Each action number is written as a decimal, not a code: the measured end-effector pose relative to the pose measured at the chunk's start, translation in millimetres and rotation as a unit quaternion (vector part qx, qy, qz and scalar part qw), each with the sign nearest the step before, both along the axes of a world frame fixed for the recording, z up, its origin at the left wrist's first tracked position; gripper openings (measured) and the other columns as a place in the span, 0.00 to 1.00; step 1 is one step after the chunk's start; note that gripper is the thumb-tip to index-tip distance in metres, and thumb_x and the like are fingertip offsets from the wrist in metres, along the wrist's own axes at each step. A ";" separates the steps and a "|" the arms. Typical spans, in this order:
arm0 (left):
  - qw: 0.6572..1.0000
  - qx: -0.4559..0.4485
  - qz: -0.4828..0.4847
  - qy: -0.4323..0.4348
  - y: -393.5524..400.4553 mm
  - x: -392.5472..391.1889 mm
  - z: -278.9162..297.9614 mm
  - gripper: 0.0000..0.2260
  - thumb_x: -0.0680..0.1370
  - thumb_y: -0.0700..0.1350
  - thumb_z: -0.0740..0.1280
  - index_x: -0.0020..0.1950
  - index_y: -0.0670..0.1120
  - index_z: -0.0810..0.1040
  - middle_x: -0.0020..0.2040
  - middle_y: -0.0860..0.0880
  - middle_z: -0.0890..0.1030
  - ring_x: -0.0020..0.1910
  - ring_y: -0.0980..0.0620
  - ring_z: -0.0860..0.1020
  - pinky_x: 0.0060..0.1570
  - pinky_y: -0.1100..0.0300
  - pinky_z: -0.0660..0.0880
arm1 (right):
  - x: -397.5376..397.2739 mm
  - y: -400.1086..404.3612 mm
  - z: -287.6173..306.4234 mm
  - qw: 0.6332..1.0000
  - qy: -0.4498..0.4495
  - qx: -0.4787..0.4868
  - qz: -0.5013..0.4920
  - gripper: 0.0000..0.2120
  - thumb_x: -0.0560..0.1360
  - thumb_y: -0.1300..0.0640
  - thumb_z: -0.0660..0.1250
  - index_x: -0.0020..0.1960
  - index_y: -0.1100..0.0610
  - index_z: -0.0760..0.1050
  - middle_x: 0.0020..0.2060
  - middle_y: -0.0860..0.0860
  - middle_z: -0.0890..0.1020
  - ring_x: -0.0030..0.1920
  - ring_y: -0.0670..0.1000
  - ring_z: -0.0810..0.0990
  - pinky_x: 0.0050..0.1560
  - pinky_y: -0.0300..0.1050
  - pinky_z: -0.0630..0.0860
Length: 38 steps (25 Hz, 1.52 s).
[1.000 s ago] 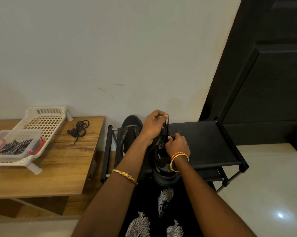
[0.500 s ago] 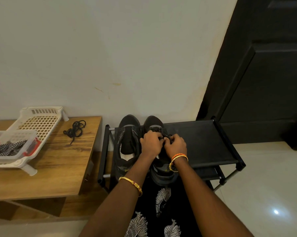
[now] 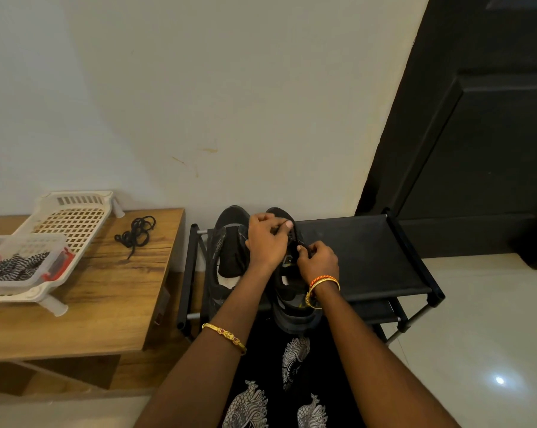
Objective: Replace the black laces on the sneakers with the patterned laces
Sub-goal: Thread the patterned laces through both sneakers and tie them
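My left hand (image 3: 265,242) and right hand (image 3: 318,262) pinch the black lace (image 3: 298,240); yanking could tip the right sneaker (image 3: 292,307) toward six o'clock.

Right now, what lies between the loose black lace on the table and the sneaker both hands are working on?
In the head view, the other sneaker stands between the loose black lace and the worked sneaker, beside it on the rack.

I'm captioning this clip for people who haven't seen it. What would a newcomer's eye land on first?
First, the two hands: the left hand and right hand pinch a black lace on the right-hand black sneaker, which stands on the black metal shoe rack. Next, the coiled loose black lace on the wooden bench at left. Last, the zebra-patterned laces in a clear plastic box.
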<state>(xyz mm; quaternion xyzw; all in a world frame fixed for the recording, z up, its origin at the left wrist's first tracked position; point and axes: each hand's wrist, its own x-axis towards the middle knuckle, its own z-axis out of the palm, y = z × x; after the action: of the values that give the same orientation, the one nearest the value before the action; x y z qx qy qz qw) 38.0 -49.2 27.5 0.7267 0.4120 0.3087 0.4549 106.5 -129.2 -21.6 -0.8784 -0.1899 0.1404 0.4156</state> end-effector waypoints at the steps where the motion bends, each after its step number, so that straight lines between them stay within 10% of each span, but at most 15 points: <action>1: 0.994 -0.076 0.018 -0.072 0.2 -0.3 9.4 0.08 0.76 0.41 0.68 0.53 0.41 0.81 0.52 0.53 0.74 0.51 0.56 0.76 0.54 0.64 0.72 | -0.4 -0.2 0.3 1.000 -0.002 -0.001 0.000 0.11 0.76 0.50 0.64 0.42 0.57 0.71 0.44 0.57 0.78 0.43 0.55 0.77 0.40 0.46 0.73; 5: 0.912 -0.322 0.009 -0.254 -0.3 -1.5 29.3 0.08 0.79 0.38 0.57 0.41 0.44 0.71 0.37 0.48 0.80 0.32 0.53 0.76 0.35 0.62 0.73 | -0.4 -1.2 0.4 1.000 -0.008 -0.004 0.002 0.11 0.76 0.50 0.64 0.41 0.57 0.70 0.44 0.57 0.78 0.42 0.54 0.75 0.38 0.44 0.67; 8: 0.991 -0.110 -0.055 0.043 -0.6 -0.7 9.8 0.03 0.78 0.44 0.63 0.46 0.45 0.73 0.39 0.50 0.76 0.39 0.51 0.75 0.41 0.56 0.72 | 0.5 -0.9 -0.4 1.000 -0.003 -0.006 0.005 0.10 0.76 0.50 0.64 0.42 0.56 0.71 0.44 0.57 0.78 0.42 0.54 0.76 0.38 0.43 0.67; 11: 0.954 0.087 -0.131 0.255 -6.0 -0.2 -16.8 0.07 0.78 0.47 0.65 0.53 0.46 0.80 0.49 0.48 0.82 0.51 0.47 0.79 0.53 0.52 0.75 | 0.6 -1.2 -0.2 1.000 -0.004 -0.010 0.010 0.09 0.76 0.51 0.64 0.44 0.57 0.73 0.45 0.57 0.78 0.43 0.55 0.77 0.38 0.43 0.68; 23: 0.988 0.131 -0.014 0.075 -5.6 -19.0 7.1 0.08 0.78 0.40 0.66 0.52 0.41 0.84 0.45 0.47 0.83 0.40 0.54 0.77 0.42 0.65 0.73 | -1.7 -1.6 3.8 0.999 -0.033 -0.031 0.011 0.09 0.77 0.51 0.63 0.43 0.56 0.70 0.45 0.56 0.77 0.40 0.53 0.74 0.36 0.41 0.66; 27: 0.988 0.058 0.143 -0.013 11.9 -32.9 29.1 0.11 0.77 0.41 0.64 0.34 0.45 0.78 0.33 0.48 0.76 0.32 0.51 0.72 0.34 0.60 0.67 | -1.3 -1.8 4.3 0.999 -0.031 -0.031 0.015 0.09 0.77 0.51 0.63 0.44 0.57 0.71 0.45 0.56 0.77 0.41 0.53 0.75 0.36 0.42 0.66; 29: 0.979 0.061 0.184 0.067 21.0 -40.1 34.6 0.11 0.77 0.46 0.64 0.55 0.43 0.80 0.52 0.41 0.79 0.52 0.44 0.74 0.50 0.51 0.71 | -1.6 -2.5 3.2 0.999 -0.031 -0.027 0.018 0.10 0.77 0.51 0.63 0.44 0.57 0.71 0.45 0.57 0.78 0.41 0.54 0.75 0.36 0.42 0.67; 32: 0.963 0.097 0.142 0.206 14.4 -50.0 23.5 0.35 0.74 0.53 0.67 0.76 0.45 0.57 0.74 0.41 0.58 0.74 0.41 0.55 0.70 0.44 0.56 | -2.5 -1.9 5.3 0.998 -0.039 -0.037 0.028 0.09 0.78 0.51 0.63 0.46 0.58 0.72 0.46 0.57 0.77 0.42 0.54 0.75 0.38 0.44 0.69; 38: 0.981 0.054 -0.094 0.159 -35.9 -39.8 -10.3 0.08 0.76 0.43 0.67 0.54 0.42 0.77 0.53 0.45 0.74 0.51 0.49 0.76 0.51 0.57 0.75 | -2.6 -7.3 12.5 0.996 -0.029 -0.037 0.071 0.09 0.76 0.55 0.65 0.54 0.56 0.72 0.52 0.56 0.75 0.49 0.57 0.77 0.47 0.49 0.74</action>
<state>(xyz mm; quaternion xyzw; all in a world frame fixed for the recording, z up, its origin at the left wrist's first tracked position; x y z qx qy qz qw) -1.8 -85.0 17.2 0.8254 0.3915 0.1674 0.3707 103.9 -136.5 -9.1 -0.8813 -0.2579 0.1512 0.3660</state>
